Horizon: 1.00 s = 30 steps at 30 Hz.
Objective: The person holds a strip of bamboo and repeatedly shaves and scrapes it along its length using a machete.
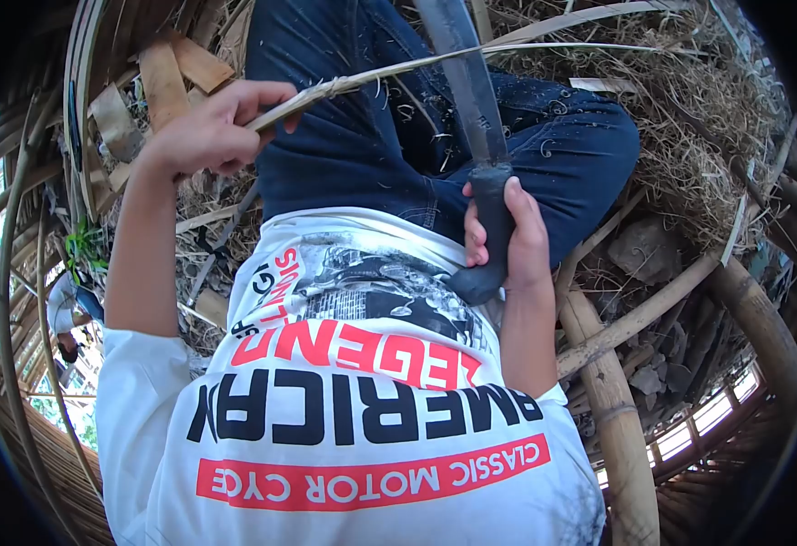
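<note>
My left hand [212,132] is closed round one end of a split bamboo strip [336,87], which has a rough, frayed node. The strip runs up to the right and parts into a wider and a thinner length. My right hand [517,227] grips the dark wrapped handle of a machete [480,123]. Its long grey blade points away from me and crosses the strip near where the strip parts. Both are above my lap, over dark blue jeans [325,146] dotted with small shavings.
Dry shavings [680,155] lie heaped at the right. Bamboo poles [612,409] stand low at the right, with stones [649,250] beside them. Flat bamboo pieces [163,82] lie beyond my left hand. A person [66,305] is in the distance at the left, beyond upright poles.
</note>
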{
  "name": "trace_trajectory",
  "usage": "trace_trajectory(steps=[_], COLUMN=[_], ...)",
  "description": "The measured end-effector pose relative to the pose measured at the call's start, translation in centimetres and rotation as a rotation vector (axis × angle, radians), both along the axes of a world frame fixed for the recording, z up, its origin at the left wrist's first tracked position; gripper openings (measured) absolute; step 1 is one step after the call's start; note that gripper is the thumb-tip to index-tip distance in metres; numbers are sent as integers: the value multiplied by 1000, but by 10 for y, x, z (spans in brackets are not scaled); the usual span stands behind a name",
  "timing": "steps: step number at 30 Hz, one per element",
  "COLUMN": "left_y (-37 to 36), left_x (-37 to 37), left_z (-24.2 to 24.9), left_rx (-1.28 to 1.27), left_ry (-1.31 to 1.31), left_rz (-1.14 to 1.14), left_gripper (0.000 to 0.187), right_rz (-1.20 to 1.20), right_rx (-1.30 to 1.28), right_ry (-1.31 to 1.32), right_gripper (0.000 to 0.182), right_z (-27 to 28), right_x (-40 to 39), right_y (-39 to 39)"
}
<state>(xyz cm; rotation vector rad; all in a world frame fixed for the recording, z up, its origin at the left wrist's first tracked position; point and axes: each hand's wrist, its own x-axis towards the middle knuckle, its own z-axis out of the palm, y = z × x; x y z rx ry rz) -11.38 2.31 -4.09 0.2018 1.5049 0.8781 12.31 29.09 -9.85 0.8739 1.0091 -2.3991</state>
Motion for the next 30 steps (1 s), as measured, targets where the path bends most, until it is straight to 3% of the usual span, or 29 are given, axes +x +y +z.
trace_trajectory(steps=[10,13,16,19,21,23,25,28,30], left_y=[-6,-7,-17,-27,-24,-23,-20,-24,-21], left_x=[3,6,12,29,34,37,38,31,28], left_z=[0,12,27,28,32,34,32,26,30], left_rx=[-79,-310,-521,-340,-363,-379,-368,-347,-370], left_ry=[137,463,620,787,813,839,852,867,861], left_rz=[-7,-220,-379,-265,-249,-235,-239,-261,-251], left_gripper=[39,29,29,26,21,17,17,17,17], right_rz=[-76,-83,-74,-87,-92,-326,-350,-46,22], right_rx=[-317,-322,-283,-206,-138,-208,-180,-101,-76], right_ry=[7,13,39,57,72,28,11,31,34], right_gripper=[49,49,50,49,49,46,44,44,45], right_z=[-22,-25,-25,-19,-18,-20,-16,-4,-1], right_x=[9,9,7,7,6,8,9,11,13], right_y=[-2,-2,-2,-4,-2,2,7,10,11])
